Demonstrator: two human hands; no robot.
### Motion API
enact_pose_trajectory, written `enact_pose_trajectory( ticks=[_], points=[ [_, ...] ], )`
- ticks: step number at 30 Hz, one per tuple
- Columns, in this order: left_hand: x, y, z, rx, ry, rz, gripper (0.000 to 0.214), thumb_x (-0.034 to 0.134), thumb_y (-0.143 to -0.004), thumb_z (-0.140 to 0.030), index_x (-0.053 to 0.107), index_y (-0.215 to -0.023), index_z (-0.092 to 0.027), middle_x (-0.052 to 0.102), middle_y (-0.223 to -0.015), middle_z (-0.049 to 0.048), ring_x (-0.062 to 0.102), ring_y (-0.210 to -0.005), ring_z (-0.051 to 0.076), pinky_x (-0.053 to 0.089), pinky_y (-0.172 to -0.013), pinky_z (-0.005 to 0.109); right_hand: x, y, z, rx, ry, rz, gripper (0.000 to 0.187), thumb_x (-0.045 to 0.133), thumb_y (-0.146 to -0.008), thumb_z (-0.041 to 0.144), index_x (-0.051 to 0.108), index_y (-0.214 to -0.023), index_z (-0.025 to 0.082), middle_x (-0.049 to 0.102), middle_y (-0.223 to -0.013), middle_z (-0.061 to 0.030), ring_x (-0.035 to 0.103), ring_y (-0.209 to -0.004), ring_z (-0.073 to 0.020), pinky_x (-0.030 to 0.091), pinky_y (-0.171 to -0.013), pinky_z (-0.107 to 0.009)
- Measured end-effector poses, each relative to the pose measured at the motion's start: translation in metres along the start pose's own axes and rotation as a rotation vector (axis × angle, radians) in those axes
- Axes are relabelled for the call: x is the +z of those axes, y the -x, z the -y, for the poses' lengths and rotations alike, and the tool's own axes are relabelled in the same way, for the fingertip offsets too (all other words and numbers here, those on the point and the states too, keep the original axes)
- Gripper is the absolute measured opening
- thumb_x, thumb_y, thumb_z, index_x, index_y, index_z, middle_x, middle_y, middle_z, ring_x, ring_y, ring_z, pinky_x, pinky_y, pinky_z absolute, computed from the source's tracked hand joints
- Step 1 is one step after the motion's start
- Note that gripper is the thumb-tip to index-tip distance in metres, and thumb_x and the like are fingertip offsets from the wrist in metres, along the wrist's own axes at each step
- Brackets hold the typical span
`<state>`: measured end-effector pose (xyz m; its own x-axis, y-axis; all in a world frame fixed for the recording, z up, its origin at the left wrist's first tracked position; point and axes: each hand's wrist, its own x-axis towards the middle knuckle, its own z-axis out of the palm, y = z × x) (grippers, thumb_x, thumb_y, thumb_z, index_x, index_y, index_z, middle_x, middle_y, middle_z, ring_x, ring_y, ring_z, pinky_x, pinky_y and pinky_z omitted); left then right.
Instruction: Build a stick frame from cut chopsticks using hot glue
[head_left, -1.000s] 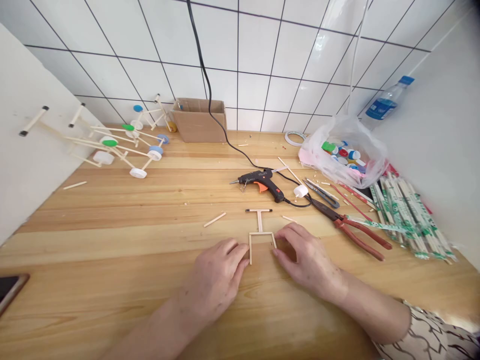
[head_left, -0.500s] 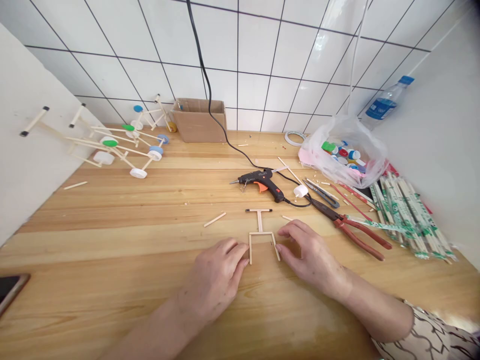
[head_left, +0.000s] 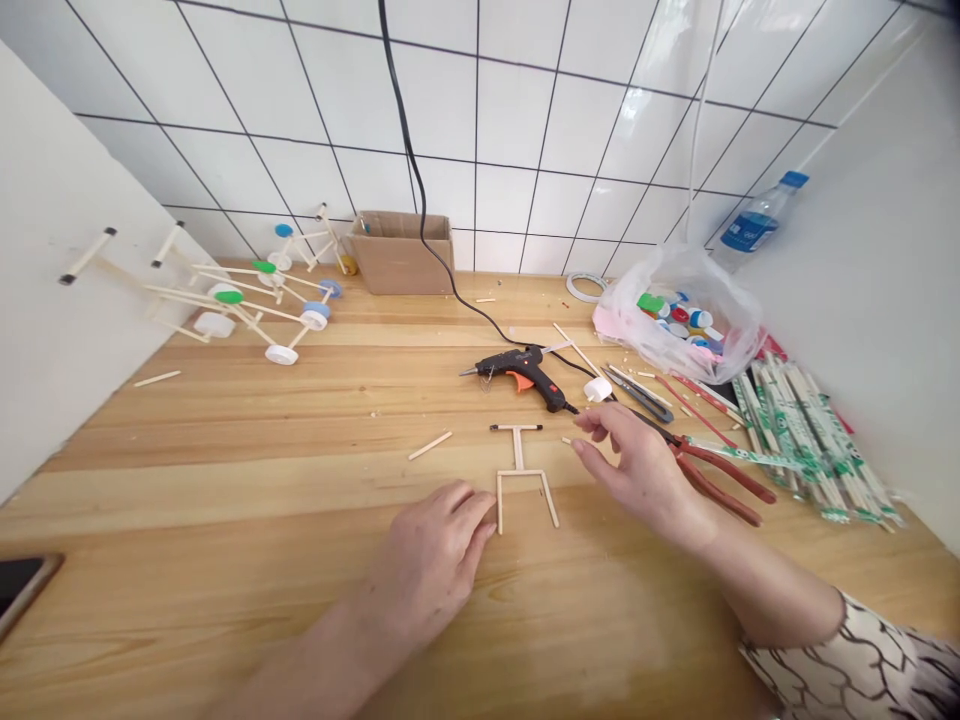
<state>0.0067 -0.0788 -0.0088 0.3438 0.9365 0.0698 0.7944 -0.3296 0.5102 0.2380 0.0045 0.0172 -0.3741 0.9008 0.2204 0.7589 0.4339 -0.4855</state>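
Observation:
On the table lies a flat wooden stick frame (head_left: 517, 472), with two legs toward me and a dark-tipped crossbar on a short stem at the far end. My left hand (head_left: 442, 545) is closed at its left leg, fingertips against the stick. My right hand (head_left: 634, 470) is raised off the frame to the right, empty, with thumb and fingers apart. It hovers by a short stick, which it partly hides, near the pliers (head_left: 724, 485) and the cord end of a black glue gun (head_left: 517, 370).
Finished stick models with bottle-cap wheels (head_left: 281, 354) stand at left. A cardboard box (head_left: 401, 255), tape roll (head_left: 586, 287), bag of caps (head_left: 679, 315), water bottle (head_left: 757, 225), utility knife (head_left: 637, 392) and wrapped chopsticks (head_left: 817, 440) lie around. A phone (head_left: 26, 590) sits at left.
My right hand has let go of the frame's right leg and moved up and to the right, toward the glue gun's cord. My left hand stays at the left leg. The view has tilted slightly.

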Motion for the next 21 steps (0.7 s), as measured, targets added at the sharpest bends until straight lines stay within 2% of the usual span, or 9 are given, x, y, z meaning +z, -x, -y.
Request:
enact_pose_trajectory(
  ticks=[3,7,10,15,21],
  points=[
    [-0.002,-0.001,-0.001,-0.007,-0.003,0.008,0.019,0.043,-0.089,-0.014,0.06,-0.093,-0.02,0.064,-0.086,0.0039,0.061,-0.078,0.019,0.048,-0.068,0.029,0.002,-0.03,-0.005,-0.011,0.116,0.018,0.017,0.057,-0.081,0.026,0.057,-0.096,0.017,0.063,-0.088,-0.007,0.061,-0.082,-0.0215,0.047,-0.071,-0.032],
    [-0.003,0.0,0.0,0.011,-0.001,-0.002,0.019,0.042,-0.089,-0.014,0.06,-0.092,-0.019,0.063,-0.085,0.0044,0.061,-0.076,0.019,0.047,-0.066,0.028,0.012,-0.075,0.001,0.078,0.326,0.104,0.029,0.057,-0.081,0.031,0.055,-0.105,0.014,0.061,-0.107,-0.0134,0.058,-0.099,-0.0262,0.045,-0.082,-0.035],
    [-0.002,0.0,0.001,0.027,-0.007,-0.027,0.019,0.042,-0.089,-0.015,0.06,-0.091,-0.019,0.063,-0.084,0.0044,0.06,-0.076,0.018,0.047,-0.066,0.027,0.018,-0.099,0.012,0.141,0.397,0.213,0.031,0.057,-0.08,0.033,0.057,-0.104,0.013,0.063,-0.107,-0.0153,0.06,-0.097,-0.0281,0.046,-0.076,-0.034],
    [0.0,0.0,0.001,0.04,-0.009,-0.043,0.019,0.042,-0.089,-0.014,0.06,-0.09,-0.019,0.063,-0.085,0.0046,0.06,-0.076,0.019,0.047,-0.065,0.027,0.021,-0.112,0.024,0.207,0.412,0.316,0.022,0.055,-0.08,0.033,0.064,-0.086,0.014,0.069,-0.087,-0.0149,0.065,-0.082,-0.0282,0.045,-0.064,-0.032],
    [-0.001,0.0,0.001,0.035,-0.013,-0.028,0.019,0.042,-0.089,-0.014,0.06,-0.091,-0.019,0.063,-0.084,0.0041,0.06,-0.076,0.018,0.046,-0.066,0.028,0.023,-0.113,0.022,0.236,0.396,0.352,0.024,0.048,-0.084,0.029,0.064,-0.089,0.011,0.069,-0.095,-0.0181,0.065,-0.087,-0.0279,0.045,-0.068,-0.031]
  ],
)
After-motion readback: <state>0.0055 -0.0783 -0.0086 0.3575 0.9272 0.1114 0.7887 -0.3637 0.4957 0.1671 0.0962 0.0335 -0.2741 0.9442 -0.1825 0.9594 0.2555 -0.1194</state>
